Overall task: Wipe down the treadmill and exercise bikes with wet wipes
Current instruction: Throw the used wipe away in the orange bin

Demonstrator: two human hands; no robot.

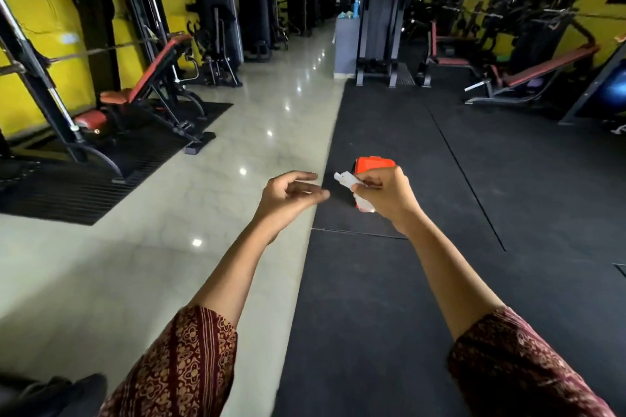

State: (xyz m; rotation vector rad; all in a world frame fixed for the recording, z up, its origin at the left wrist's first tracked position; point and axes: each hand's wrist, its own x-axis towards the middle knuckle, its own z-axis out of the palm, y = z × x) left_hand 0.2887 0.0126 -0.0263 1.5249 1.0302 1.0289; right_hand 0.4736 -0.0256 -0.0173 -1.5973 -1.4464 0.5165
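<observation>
My right hand [384, 195] grips an orange pack of wet wipes [372, 164], and a white wipe [345, 179] sticks out of it to the left, between my fingers. My left hand [291, 195] hovers just left of the wipe with fingers loosely curled and nothing in it. Both hands are held out in front of me above the line where the pale tiled floor meets the black rubber mat. No treadmill or exercise bike shows plainly in the view.
An incline bench [149, 78] on a black mat stands at the left by the yellow wall. Weight machines [216, 17] line the left wall. A cable tower [382, 20] stands ahead. Benches [542, 68] fill the right side. The aisle runs straight forward.
</observation>
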